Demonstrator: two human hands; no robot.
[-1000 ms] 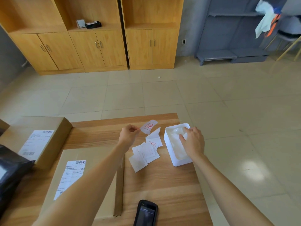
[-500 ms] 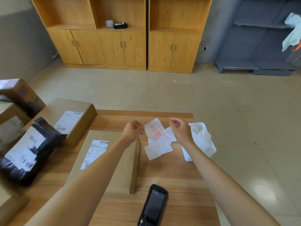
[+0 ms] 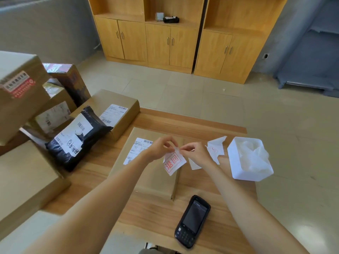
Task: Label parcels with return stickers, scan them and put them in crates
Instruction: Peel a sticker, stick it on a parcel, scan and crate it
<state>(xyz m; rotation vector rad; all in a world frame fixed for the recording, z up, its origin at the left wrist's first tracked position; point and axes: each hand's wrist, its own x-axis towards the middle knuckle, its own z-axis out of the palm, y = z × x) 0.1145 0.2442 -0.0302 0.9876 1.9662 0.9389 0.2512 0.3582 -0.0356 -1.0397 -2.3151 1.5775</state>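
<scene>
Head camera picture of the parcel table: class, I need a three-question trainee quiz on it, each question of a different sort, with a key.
1. True or false: the handheld scanner is being held in the right hand.
2. Which parcel lies directly under the return sticker?
A. the black poly bag
B. the flat cardboard box
C. the white tray
3. Fill in: both hands pinch the sticker at its ____ edge.

Key
1. False: the scanner lies on the table, near its front edge.
2. B.
3. Top: the left hand and the right hand meet there.
</scene>
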